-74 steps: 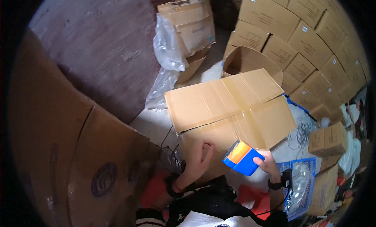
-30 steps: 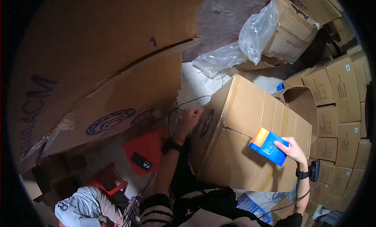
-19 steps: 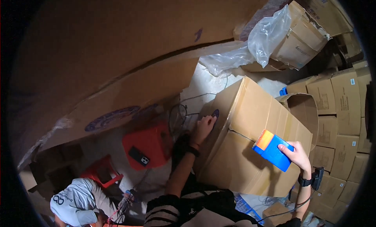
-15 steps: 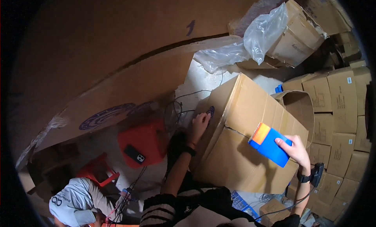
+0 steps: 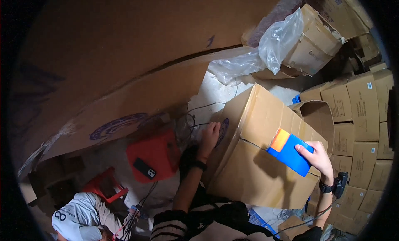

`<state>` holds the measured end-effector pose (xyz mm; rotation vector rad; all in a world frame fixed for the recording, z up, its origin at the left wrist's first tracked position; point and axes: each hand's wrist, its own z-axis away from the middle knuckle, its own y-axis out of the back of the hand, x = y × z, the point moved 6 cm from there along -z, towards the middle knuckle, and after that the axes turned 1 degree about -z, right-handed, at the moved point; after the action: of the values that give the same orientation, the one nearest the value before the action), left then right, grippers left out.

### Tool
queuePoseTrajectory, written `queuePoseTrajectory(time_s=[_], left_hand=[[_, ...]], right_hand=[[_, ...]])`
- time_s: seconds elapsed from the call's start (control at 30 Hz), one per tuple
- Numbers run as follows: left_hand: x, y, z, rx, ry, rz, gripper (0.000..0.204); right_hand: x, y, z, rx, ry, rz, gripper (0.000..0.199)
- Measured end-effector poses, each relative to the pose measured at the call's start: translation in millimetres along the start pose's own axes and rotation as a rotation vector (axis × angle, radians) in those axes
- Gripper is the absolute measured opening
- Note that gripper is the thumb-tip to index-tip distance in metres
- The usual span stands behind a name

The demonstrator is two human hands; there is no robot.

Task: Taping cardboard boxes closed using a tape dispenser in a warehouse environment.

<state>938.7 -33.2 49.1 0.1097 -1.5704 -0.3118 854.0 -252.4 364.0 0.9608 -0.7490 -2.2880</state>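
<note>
A large brown cardboard box (image 5: 266, 137) stands in front of me, its seam running across the top. My right hand (image 5: 318, 156) grips a blue-and-orange tape dispenser (image 5: 293, 157) above the box's right part, the orange end pointing left and the thumb on the blue body. My left hand (image 5: 210, 135) is by the box's left side, beside a dark printed mark. Its fingers are curled in, with nothing seen in them; whether it touches the cardboard I cannot tell.
A huge carton (image 5: 137, 75) looms at the upper left. A red stool (image 5: 166, 143) with a phone (image 5: 144, 169) stands left of my arm. A person in a grey shirt (image 5: 77, 216) bends at the lower left. Clear plastic (image 5: 278, 41) lies far off; stacked cartons (image 5: 361, 112) line the right.
My left hand's fingers have curled in and lifted slightly off the printed mark. The right hand with the tape dispenser has shifted a little to the right. The view has shifted slightly.
</note>
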Motion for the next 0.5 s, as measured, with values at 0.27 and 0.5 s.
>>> queuePoseTrajectory(time_s=[0.27,0.5], left_hand=[[-40,-33,23,-0.138,0.238,-0.053,0.037],[-25,-42,28,-0.188,0.345,0.133,0.038]], right_hand=[[-29,-16,-14,-0.046,0.036,0.103,0.041],[-43,-24,-18,-0.072,0.031,0.159,0.045]])
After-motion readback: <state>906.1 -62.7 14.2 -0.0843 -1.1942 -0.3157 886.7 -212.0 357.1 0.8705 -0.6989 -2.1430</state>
